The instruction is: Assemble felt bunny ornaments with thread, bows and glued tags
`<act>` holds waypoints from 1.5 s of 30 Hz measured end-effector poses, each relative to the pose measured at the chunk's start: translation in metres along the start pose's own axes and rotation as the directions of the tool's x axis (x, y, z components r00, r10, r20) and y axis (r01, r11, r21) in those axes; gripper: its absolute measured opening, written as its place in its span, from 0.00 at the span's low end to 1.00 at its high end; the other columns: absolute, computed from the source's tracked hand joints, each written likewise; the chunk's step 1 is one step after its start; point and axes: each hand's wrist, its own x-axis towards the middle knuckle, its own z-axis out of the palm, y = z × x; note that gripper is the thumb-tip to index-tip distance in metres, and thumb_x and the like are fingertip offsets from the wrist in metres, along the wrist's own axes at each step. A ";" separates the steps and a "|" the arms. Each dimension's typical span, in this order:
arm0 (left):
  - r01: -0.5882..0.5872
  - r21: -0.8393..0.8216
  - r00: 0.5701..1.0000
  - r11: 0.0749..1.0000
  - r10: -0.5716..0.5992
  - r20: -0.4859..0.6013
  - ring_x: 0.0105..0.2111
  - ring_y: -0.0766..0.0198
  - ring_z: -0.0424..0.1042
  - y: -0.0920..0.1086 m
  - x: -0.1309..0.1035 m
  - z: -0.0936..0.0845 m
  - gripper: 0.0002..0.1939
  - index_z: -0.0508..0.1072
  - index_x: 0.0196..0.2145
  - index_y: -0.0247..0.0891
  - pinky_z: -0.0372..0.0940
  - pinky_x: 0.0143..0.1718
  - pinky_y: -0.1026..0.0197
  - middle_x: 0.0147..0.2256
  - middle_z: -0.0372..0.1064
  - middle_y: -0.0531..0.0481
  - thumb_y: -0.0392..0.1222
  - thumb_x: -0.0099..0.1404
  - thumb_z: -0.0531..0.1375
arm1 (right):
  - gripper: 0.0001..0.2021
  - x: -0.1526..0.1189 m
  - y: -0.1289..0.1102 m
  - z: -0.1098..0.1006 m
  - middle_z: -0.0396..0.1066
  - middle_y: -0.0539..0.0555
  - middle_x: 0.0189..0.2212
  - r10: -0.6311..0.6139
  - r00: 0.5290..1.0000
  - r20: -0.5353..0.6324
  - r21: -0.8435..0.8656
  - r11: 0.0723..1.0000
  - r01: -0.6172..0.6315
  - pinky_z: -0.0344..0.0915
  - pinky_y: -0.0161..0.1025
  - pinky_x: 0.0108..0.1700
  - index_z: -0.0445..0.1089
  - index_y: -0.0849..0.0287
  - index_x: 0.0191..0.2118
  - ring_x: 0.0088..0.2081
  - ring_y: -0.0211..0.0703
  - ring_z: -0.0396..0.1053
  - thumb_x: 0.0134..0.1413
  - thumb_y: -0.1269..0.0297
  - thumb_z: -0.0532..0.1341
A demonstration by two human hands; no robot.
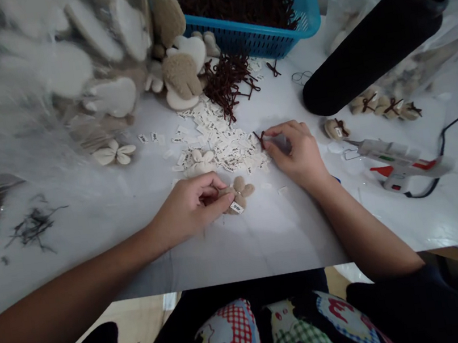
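Note:
My left hand (199, 201) pinches a small tan plush flower (243, 186) by its left side, low over the table. A white fabric label (237, 208) shows on the flower's lower petal. In the fingertips of my right hand (295, 153) is a dark brown ribbon bow (260, 139), held to the right of the label pile. Just beyond my left hand lies a cream plush flower (199, 163). Many loose white labels (223, 132) spread between and beyond the hands, with a heap of brown bows (229, 80) behind them.
A blue basket (252, 42) of brown bows stands at the back. Plastic bags of plush pieces (63, 70) fill the left. On the right are a black thread cone (366, 53), a glue gun (403, 160) and several bow-trimmed plush pieces (367, 102). Thread scraps (34, 226) lie left.

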 end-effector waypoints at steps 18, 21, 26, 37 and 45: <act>-0.100 0.278 0.995 0.955 0.098 0.019 0.22 0.68 0.67 -0.002 0.000 -0.001 0.16 0.79 0.38 0.38 0.59 0.24 0.68 0.23 0.72 0.54 0.52 0.62 0.60 | 0.05 -0.013 -0.023 -0.012 0.78 0.51 0.32 -0.042 0.990 0.138 0.294 0.956 -0.001 0.69 0.42 0.40 0.77 0.53 0.37 0.36 0.43 0.72 0.57 0.65 0.64; -0.096 0.293 0.995 0.951 0.093 0.024 0.23 0.67 0.67 0.000 0.000 -0.002 0.15 0.79 0.36 0.38 0.59 0.24 0.68 0.23 0.72 0.53 0.52 0.61 0.60 | 0.05 -0.025 -0.039 -0.011 0.78 0.51 0.31 -0.138 0.970 0.202 0.326 0.943 0.066 0.69 0.42 0.40 0.77 0.53 0.37 0.36 0.43 0.70 0.59 0.67 0.63; -0.103 0.335 0.995 0.937 0.095 0.042 0.22 0.68 0.66 0.002 0.000 -0.004 0.13 0.77 0.30 0.38 0.56 0.22 0.68 0.22 0.71 0.54 0.49 0.61 0.59 | 0.06 -0.035 -0.054 -0.011 0.76 0.53 0.33 -0.182 0.956 0.232 0.223 0.966 0.130 0.68 0.46 0.41 0.76 0.55 0.37 0.37 0.45 0.69 0.60 0.69 0.61; -0.147 0.281 0.984 0.949 0.111 0.138 0.18 0.70 0.60 0.001 0.000 -0.009 0.09 0.76 0.27 0.39 0.54 0.22 0.66 0.21 0.70 0.54 0.45 0.61 0.61 | 0.06 -0.028 -0.045 -0.019 0.73 0.54 0.37 -0.300 0.941 0.159 0.288 0.925 0.247 0.68 0.48 0.42 0.72 0.51 0.41 0.39 0.47 0.68 0.60 0.69 0.61; -0.171 0.325 0.971 0.930 0.104 0.214 0.19 0.68 0.62 0.003 0.000 -0.010 0.11 0.74 0.25 0.39 0.55 0.23 0.66 0.19 0.68 0.55 0.47 0.61 0.59 | 0.07 -0.031 -0.044 -0.012 0.74 0.55 0.40 -0.236 0.935 0.266 0.193 0.963 0.188 0.69 0.50 0.44 0.71 0.51 0.45 0.42 0.50 0.68 0.61 0.65 0.61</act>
